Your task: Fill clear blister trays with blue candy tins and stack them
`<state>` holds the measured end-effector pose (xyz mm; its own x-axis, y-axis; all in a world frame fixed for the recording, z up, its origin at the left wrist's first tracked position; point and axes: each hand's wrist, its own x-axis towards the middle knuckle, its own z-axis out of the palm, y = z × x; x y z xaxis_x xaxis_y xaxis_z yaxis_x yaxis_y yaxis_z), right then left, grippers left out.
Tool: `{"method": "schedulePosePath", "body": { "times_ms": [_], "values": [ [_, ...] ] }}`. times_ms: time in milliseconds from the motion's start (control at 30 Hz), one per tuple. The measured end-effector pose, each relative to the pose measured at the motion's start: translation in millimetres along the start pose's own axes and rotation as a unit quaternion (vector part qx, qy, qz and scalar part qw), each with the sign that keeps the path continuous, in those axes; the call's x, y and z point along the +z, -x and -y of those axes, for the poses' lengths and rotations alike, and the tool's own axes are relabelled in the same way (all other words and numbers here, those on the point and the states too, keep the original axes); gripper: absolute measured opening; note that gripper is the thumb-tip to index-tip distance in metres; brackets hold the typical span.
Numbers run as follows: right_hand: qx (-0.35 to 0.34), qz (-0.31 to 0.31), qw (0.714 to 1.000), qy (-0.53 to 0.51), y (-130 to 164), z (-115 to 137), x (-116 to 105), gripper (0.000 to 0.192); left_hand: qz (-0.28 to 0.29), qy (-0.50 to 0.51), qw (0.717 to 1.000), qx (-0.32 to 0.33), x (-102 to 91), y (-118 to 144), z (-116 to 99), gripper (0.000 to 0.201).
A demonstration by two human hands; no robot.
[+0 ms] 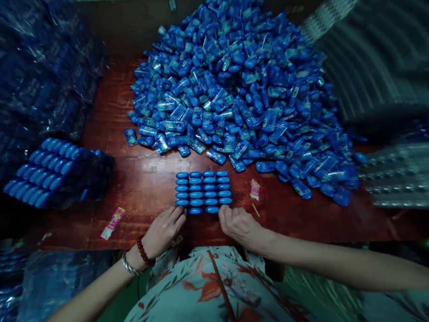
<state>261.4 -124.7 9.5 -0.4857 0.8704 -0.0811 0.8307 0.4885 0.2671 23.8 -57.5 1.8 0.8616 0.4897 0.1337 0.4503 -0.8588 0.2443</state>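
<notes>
— Blue packs (203, 192) stand on end in a neat block of four columns on the reddish wood surface (141, 182), right at the near edge. Where are the hands?

— I see my left hand (163, 230) at the block's near-left corner, fingertips touching it, grip loose and open. My right hand (238, 225) sits at the near-right corner, fingers curled but holding nothing.

— What lies beyond?

— Behind the block, a big loose heap of blue packs (241, 88) covers the far half of the surface. A wrapped bundle (55, 170) lies to the left, with a pink wrapper (113, 222) near it. A second small pink wrapper (255, 189) rests just right of the block.
</notes>
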Motion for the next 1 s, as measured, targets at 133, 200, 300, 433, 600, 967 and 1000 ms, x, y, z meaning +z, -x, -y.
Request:
{"method": "schedulePosePath", "body": {
  "times_ms": [133, 200, 300, 433, 600, 967, 1000],
  "values": [
    [0.023, -0.037, 0.999, -0.025, -1.7, -3.3, 8.2, 0.018, -0.103, 0.055, 0.992, -0.045, 12.6, 14.9, -0.1, 0.042],
    [0.042, -0.086, 0.994, -0.057, 2.3, -7.0, 14.8, 0.020, -0.151, 0.071, 0.981, -0.097, 21.7, 21.3, 0.0, 0.045],
    [0.081, -0.148, 0.982, -0.088, 7.9, -10.0, 22.1, 0.029, -0.200, 0.088, 0.965, -0.148, 32.0, 25.0, 2.7, 0.046],
    [0.110, -0.141, 0.979, -0.103, 6.8, -12.5, 27.6, 0.029, -0.205, 0.081, 0.971, -0.094, 31.1, 21.6, 11.0, 0.042],
    [0.072, -0.085, 0.985, -0.133, 4.0, -21.8, 29.6, 0.032, -0.142, 0.038, 0.989, -0.029, 15.0, 14.7, 14.9, 0.032],
    [0.037, -0.097, 0.976, -0.190, -1.0, -18.9, 33.2, 0.029, -0.046, -0.058, 0.997, 0.038, 7.2, -7.9, -0.2, 0.030],
    [0.044, -0.119, 0.972, -0.196, 0.5, -17.5, 34.1, 0.027, -0.067, -0.051, 0.996, 0.029, 8.1, -5.5, 0.4, 0.030]
  ]
}}
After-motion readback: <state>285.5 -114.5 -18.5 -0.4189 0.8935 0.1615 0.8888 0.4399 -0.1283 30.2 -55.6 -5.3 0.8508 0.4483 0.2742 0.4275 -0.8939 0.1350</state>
